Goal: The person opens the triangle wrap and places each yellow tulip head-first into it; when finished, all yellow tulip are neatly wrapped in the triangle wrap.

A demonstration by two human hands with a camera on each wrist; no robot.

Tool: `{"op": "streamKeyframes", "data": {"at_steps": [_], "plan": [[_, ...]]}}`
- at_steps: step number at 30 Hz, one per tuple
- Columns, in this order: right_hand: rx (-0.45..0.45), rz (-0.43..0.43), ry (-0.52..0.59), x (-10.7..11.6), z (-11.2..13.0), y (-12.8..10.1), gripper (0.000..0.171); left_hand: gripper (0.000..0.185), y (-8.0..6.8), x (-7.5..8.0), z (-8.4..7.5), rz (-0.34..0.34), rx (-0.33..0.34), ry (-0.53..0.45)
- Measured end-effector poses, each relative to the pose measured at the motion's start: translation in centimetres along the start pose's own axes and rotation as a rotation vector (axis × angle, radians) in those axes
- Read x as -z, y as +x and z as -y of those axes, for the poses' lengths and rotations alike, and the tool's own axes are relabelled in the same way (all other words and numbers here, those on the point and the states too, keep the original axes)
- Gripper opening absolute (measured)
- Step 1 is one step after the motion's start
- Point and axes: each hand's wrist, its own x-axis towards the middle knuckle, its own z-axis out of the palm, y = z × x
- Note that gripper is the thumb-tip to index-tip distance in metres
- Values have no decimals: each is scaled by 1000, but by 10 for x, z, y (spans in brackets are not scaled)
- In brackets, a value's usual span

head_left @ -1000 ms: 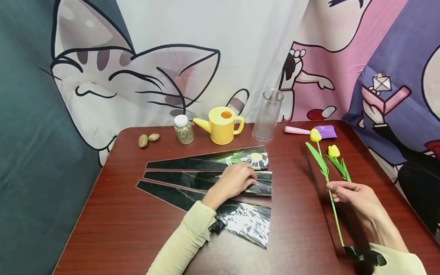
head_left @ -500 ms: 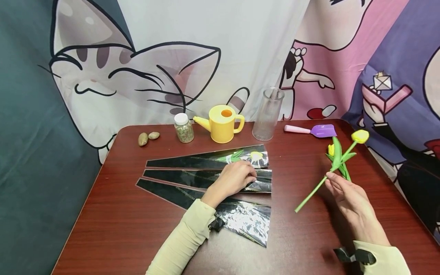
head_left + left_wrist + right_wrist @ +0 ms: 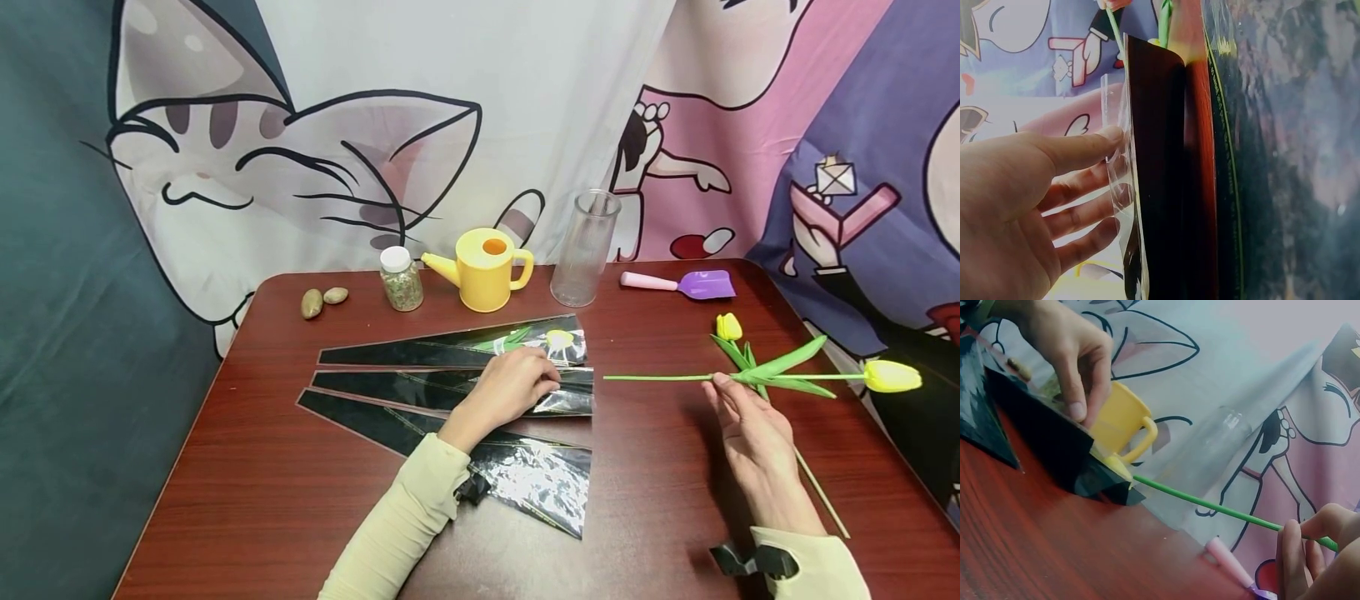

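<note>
The right hand pinches a yellow tulip by its stem, blossom to the right, stem end near the right edge of the middle sleeve. The left hand pinches that sleeve's clear film. Hazards, in this inspector's judgement: should the film slip, the mouth may close and the stem tip catch its edge. The spread leaves could snag or crease the film. A second tulip lies crossed under the held one; tangled leaves could drag it along.
</note>
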Motion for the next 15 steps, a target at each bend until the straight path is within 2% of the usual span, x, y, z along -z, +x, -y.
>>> {"op": "streamKeyframes", "data": {"at_steps": [6, 15], "plan": [[16, 3, -68, 1, -10, -4, 16, 8, 1, 1, 0, -16, 9, -6], [-59, -20, -181, -14, -46, -9, 14, 8, 1, 0, -1, -48, -3, 9]]}}
